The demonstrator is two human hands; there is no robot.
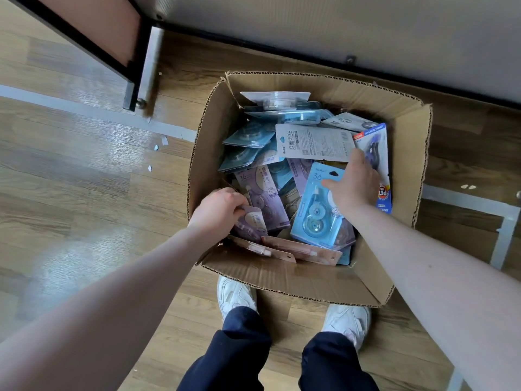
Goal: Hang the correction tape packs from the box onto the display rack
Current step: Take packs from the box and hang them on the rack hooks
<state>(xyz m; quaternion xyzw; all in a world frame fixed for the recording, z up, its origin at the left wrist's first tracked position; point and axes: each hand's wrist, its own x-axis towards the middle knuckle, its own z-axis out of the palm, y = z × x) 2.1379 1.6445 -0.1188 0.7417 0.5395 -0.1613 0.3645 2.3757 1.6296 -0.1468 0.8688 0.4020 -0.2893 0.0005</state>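
Both hands are down in the open cardboard box [394, 114] on the floor, picking packs from a loose heap, and the rack is out of sight. The left hand [218, 207] curls its fingers round a purple pack [251, 221] at the box's near-left corner. The right hand [352, 184], fingers spread and reaching forward, lies over a blue pack [315, 210], its fingertips on a dark blue pack [377, 153] just beyond; whether it has pinched either I cannot tell. Best to take each pack near its hang hole, lift straight up so neighbours do not drag, and keep the holes aligned. Both forearms reach down steeply, wrists bent inward.
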